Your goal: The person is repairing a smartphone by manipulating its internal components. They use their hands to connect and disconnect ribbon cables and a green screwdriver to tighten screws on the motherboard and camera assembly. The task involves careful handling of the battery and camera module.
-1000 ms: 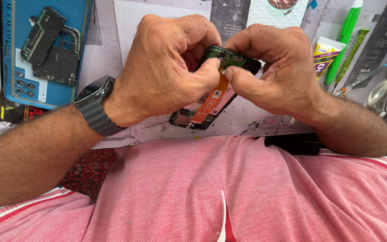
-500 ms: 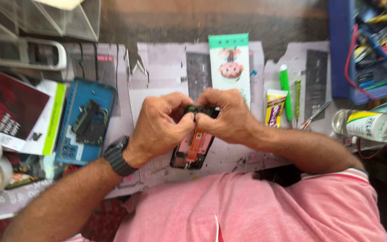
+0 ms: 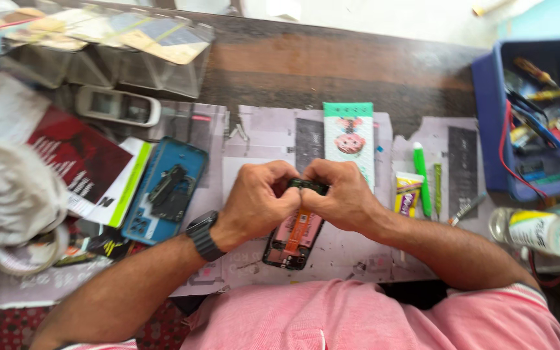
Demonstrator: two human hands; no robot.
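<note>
Both my left hand (image 3: 257, 201) and right hand (image 3: 341, 198) pinch the opened phone (image 3: 293, 236); right of it, a blue bin (image 3: 497, 123) holds screwdrivers (image 3: 536, 74) and wires (image 3: 510, 139).

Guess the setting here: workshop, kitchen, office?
Probably a phone repair bench. Both hands, left hand and right hand, grip an opened phone with its insides bare, a blue back cover lies beside it, and a blue bin holds screwdrivers and wires.
</note>
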